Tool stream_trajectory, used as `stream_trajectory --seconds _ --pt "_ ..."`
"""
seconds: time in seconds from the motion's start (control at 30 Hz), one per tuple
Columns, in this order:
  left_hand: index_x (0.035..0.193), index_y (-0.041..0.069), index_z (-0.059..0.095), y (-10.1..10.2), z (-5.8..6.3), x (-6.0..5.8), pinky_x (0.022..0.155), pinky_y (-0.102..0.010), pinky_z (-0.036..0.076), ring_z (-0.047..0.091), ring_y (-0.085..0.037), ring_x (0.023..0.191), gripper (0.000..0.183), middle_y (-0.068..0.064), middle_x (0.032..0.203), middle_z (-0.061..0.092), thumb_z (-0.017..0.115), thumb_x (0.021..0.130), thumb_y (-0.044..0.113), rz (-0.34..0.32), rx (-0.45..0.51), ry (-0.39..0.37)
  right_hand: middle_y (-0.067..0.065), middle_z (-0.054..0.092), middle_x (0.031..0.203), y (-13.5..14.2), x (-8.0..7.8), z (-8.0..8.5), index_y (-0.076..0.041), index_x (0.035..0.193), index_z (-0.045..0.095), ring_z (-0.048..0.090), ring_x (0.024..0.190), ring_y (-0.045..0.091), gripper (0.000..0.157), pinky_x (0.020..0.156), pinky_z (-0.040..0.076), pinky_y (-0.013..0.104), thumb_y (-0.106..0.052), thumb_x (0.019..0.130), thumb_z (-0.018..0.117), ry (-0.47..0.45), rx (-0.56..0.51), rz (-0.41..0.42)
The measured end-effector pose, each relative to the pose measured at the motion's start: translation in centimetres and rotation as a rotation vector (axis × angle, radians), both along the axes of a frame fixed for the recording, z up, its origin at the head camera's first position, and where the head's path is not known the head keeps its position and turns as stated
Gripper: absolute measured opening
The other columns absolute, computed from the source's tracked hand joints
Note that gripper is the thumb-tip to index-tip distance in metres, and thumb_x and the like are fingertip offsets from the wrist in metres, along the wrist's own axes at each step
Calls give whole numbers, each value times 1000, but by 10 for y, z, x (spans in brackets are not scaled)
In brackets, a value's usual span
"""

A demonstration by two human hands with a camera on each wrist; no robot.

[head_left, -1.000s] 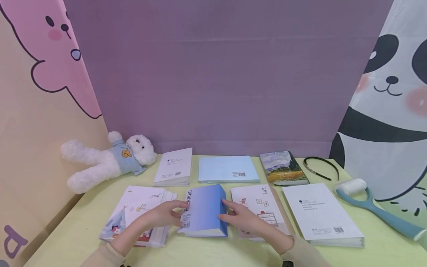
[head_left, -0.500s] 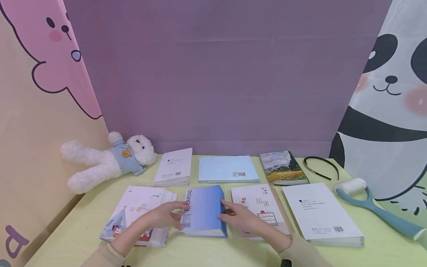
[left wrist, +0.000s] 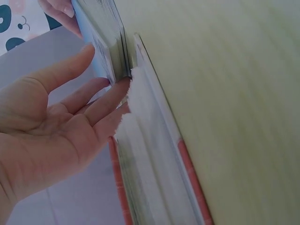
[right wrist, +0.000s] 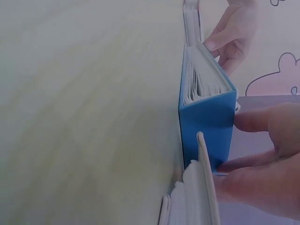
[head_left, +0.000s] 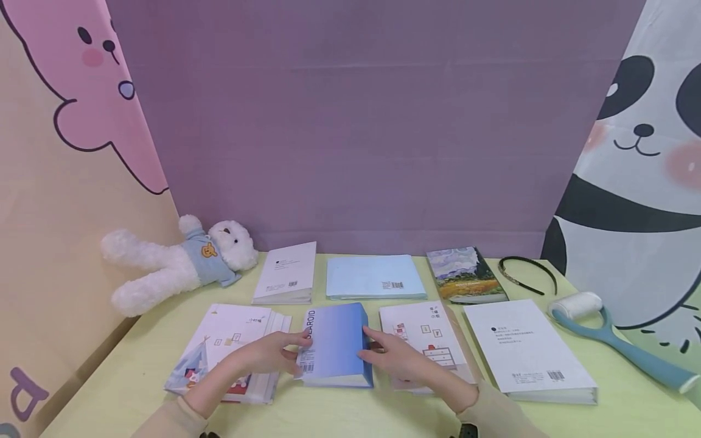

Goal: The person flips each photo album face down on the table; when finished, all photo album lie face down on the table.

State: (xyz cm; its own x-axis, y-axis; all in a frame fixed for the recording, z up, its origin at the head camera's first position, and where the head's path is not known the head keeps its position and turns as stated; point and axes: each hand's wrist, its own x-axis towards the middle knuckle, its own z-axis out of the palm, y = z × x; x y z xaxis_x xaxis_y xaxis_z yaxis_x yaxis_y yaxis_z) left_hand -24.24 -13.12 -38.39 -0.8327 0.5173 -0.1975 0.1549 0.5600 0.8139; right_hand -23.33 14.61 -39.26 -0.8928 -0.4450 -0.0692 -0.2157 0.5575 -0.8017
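Note:
A blue gradient photo album (head_left: 335, 347) lies at the front middle, with lettering and a barcode down its left side. My left hand (head_left: 271, 353) holds its left edge, the thumb near the cover and the fingers at the page side, as the left wrist view shows. At the other side my right hand (head_left: 395, 358) grips the blue spine (right wrist: 206, 129) with thumb and fingers. White illustrated albums flank it: the left one (head_left: 241, 325) lies under my left forearm, the right one (head_left: 416, 322) partly under my right hand.
Behind lie a white album (head_left: 287, 274), a light blue album (head_left: 372, 277) and a book with a painted landscape cover (head_left: 462, 274). Further right are another white album (head_left: 528, 347), a black headband (head_left: 528, 277) and a lint roller (head_left: 619, 340). A white teddy bear (head_left: 186, 261) lies back left.
Between the frames the blue album shifts very slightly in my hands; its left edge, which stuck out a little at the lower corner, now sits closer in. Both hands stay in place.

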Motion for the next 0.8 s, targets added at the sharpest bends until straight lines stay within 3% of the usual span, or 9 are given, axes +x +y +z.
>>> stream_trajectory --seconds 0.2,0.4,0.57,0.8 --pt "130 7 56 -6 -2 -4 103 -49 39 52 -33 123 50 -10 150 33 70 83 15 -25 6 31 30 39 139 -1 -1 2 7 141 33 44 124 44 65 101 39 53 -26 92 60 8 -21 -4" --pt "126 7 59 -14 -5 -11 105 -53 35 44 -40 128 36 -15 141 47 59 92 19 -62 38 138 29 33 144 -5 -4 7 8 141 31 37 129 47 65 103 37 55 -22 91 61 108 -49 -35" --pt "128 5 56 -27 -3 -15 102 -47 41 51 -32 123 39 -14 131 57 56 94 24 -5 68 212 24 39 143 -23 -9 10 5 139 37 36 132 42 60 106 32 55 -22 91 60 250 -42 -39" --pt "129 0 54 -58 5 -18 98 -42 46 55 -31 118 44 -18 127 58 55 95 27 100 79 313 14 46 140 -64 -16 15 -2 138 44 43 130 32 53 106 37 49 -24 92 59 285 -64 67"
